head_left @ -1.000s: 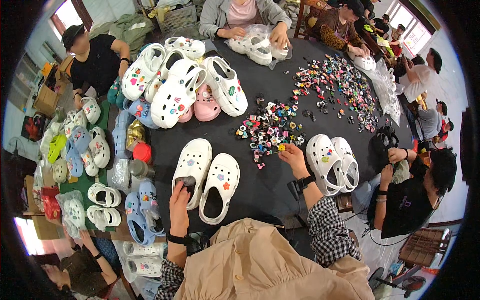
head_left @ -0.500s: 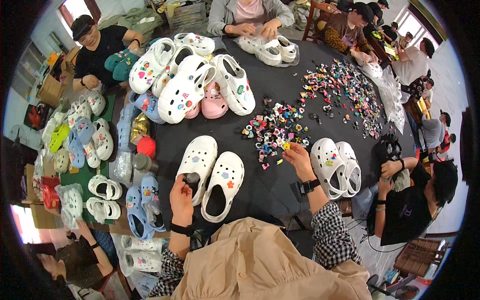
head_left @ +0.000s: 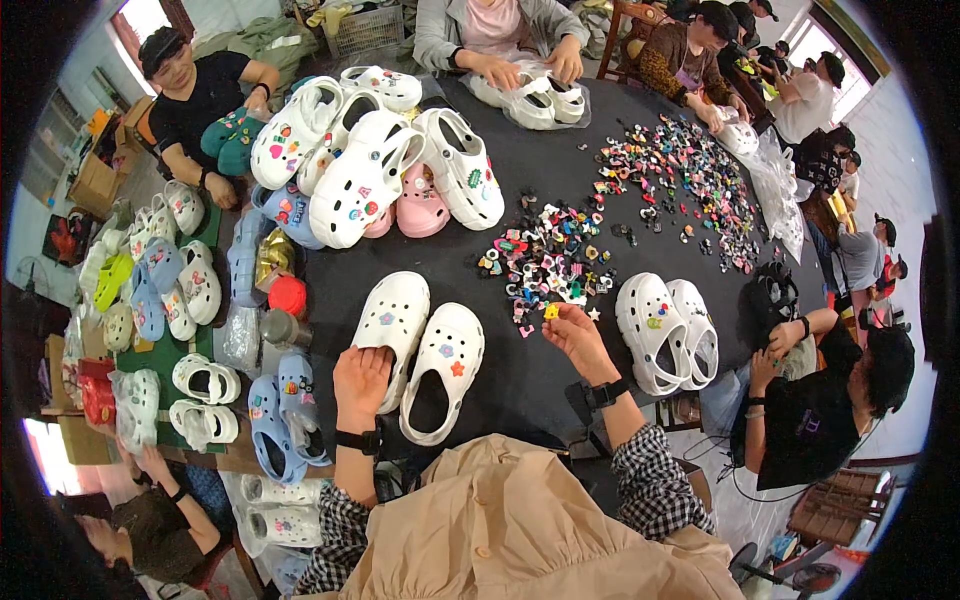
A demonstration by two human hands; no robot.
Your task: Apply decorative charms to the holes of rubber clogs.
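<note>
In front of me stand two white clogs side by side with their toes pointing away. The left white clog (head_left: 396, 306) carries a blue flower charm; the right white clog (head_left: 446, 360) has blue and orange flower charms. My left hand (head_left: 362, 385) wraps over the side of the left clog, its fingertips hidden inside the foot opening. My right hand (head_left: 580, 342) pinches a small yellow shoe charm (head_left: 551, 312) at the near edge of a pile of mixed charms (head_left: 550, 255).
Another pair of white clogs (head_left: 650, 335) with charms stands to the right. A heap of white clogs (head_left: 362, 178) lies at the far left, over pink and blue ones. A wider charm spread (head_left: 690, 180) covers the far right. Several people work around the table.
My left hand has turned and reaches further into the left clog. My right hand has shifted slightly left and nearer, bringing the yellow charm with it.
</note>
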